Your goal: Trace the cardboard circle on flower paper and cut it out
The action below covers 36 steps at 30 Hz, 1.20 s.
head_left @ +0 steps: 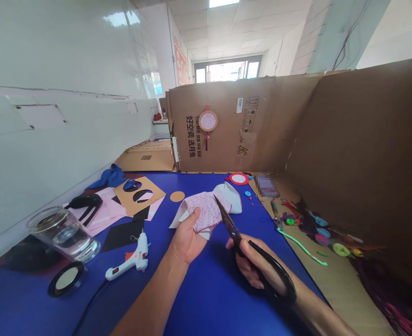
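Observation:
My left hand (189, 238) grips a piece of pink patterned fabric (206, 210) with a dark red edge, thumb on top and fingers beneath. Pale cloth (231, 198) shows behind it. My right hand (258, 266) is wrapped round the black handles of a pair of scissors (230, 224). The blades point up and to the left, with their tip at the fabric's upper right part. Whether the tip touches the fabric I cannot tell.
A white glue gun (131, 261), a glass jar (66, 235) and its lid (66, 279) lie left. Cut cardboard (139, 196) and a cardboard disc (177, 196) lie beyond. Craft bits and a green strip (304, 248) are right. A cardboard wall (223, 140) stands behind.

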{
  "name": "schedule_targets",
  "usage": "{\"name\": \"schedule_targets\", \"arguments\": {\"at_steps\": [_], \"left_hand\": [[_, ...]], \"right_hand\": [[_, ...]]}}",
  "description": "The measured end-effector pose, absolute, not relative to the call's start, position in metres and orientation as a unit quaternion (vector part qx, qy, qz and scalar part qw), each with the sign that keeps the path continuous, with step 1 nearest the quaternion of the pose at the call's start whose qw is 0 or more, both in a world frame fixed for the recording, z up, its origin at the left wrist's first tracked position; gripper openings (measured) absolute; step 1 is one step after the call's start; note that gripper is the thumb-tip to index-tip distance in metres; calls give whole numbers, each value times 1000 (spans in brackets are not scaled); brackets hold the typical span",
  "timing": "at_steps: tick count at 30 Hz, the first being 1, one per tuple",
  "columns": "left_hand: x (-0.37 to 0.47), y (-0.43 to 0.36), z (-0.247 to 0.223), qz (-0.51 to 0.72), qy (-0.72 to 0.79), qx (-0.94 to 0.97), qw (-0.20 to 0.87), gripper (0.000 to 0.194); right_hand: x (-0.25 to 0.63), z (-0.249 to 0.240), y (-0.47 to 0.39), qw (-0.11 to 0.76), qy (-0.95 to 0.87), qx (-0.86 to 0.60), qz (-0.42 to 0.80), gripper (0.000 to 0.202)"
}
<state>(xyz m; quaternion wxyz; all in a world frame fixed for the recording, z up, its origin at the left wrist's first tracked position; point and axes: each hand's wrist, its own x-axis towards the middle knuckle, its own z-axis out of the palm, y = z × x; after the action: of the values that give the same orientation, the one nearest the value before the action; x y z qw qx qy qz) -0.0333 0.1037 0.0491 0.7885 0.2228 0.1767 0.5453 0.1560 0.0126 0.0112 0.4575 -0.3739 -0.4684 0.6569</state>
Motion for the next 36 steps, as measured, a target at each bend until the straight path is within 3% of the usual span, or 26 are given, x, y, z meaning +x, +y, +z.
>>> {"name": "schedule_targets", "arguments": {"at_steps": [7, 36], "left_hand": [[-34, 104, 48, 544, 170, 225, 790, 61], [-38, 101, 54, 543, 176, 246, 783, 62]], "right_hand": [[157, 11, 12, 456, -468, -381, 654, 67], [159, -1, 16, 465, -453, -277, 709, 59]]}}
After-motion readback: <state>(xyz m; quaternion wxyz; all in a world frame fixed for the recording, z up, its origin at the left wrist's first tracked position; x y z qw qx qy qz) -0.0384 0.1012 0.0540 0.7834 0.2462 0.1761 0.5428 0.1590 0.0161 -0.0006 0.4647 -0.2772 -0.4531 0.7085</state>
